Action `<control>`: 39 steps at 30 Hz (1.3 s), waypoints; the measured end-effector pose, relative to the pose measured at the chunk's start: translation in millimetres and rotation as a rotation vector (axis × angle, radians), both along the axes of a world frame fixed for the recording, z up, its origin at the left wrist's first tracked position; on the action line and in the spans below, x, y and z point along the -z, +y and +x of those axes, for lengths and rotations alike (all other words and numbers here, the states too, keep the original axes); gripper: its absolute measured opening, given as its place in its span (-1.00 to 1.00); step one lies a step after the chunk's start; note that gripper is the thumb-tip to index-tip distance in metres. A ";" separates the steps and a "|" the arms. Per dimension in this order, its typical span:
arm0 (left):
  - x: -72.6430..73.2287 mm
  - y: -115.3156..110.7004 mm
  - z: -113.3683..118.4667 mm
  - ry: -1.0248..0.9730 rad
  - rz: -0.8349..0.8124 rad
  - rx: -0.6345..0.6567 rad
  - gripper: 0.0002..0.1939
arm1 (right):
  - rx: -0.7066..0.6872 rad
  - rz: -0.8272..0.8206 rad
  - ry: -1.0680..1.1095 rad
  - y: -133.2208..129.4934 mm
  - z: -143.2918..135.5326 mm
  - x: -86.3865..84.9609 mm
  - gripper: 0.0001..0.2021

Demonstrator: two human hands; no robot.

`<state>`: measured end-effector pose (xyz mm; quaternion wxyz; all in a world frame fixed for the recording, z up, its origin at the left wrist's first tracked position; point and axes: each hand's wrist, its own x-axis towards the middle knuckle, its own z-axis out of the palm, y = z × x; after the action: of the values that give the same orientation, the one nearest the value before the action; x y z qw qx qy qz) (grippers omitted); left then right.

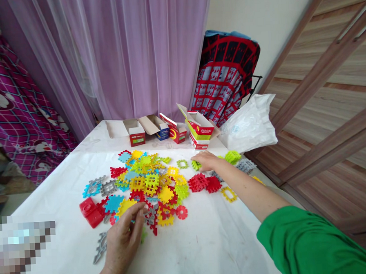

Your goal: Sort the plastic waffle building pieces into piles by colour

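My right hand [206, 160] reaches across the table, its fingers closed around a lime-green interlocking plastic building piece [196, 165]. Just in front of it lie a stack of red pieces [198, 182] and a yellow frame piece [229, 194]. At the near edge of the mixed pile, my left hand [124, 237] is closed in a pinch; what its fingertips hold, if anything, I cannot make out. Close to those fingertips are a grey piece [150, 214] and a yellow square [125, 206]. A single green frame [182, 164] lies left of my right hand.
Open cardboard boxes [137, 138] line the table's far side, with stacked red-and-green boxes [200, 132] beside a white plastic bag [246, 125]. More green pieces [232, 157] and grey pieces [246, 165] sit beyond my right forearm. A red plastic block [91, 212] lies left.
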<state>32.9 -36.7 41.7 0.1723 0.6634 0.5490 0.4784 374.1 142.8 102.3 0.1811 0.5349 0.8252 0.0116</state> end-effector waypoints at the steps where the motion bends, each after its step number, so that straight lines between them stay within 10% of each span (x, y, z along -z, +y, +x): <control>1: 0.2 0.4 -1.2 0.009 -0.007 0.008 -0.69 | 0.002 -0.002 -0.001 0.5 1.4 -0.1 -0.37; 22: 5.4 7.2 -10.7 0.072 0.023 0.076 -0.75 | 0.078 0.022 0.146 2.7 26.8 -8.6 -0.29; 31: 15.6 9.1 -15.9 0.099 0.035 0.097 -0.69 | 0.179 0.167 -0.043 -7.0 125.6 -60.0 -0.39; 39: 13.7 14.5 -12.1 0.194 0.136 0.105 -0.70 | 0.240 0.111 -0.193 -10.3 181.3 -59.3 -0.41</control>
<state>20.8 -22.2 28.1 0.0976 0.7445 0.4939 0.4384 555.4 132.5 161.6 0.2296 0.6352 0.7323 0.0868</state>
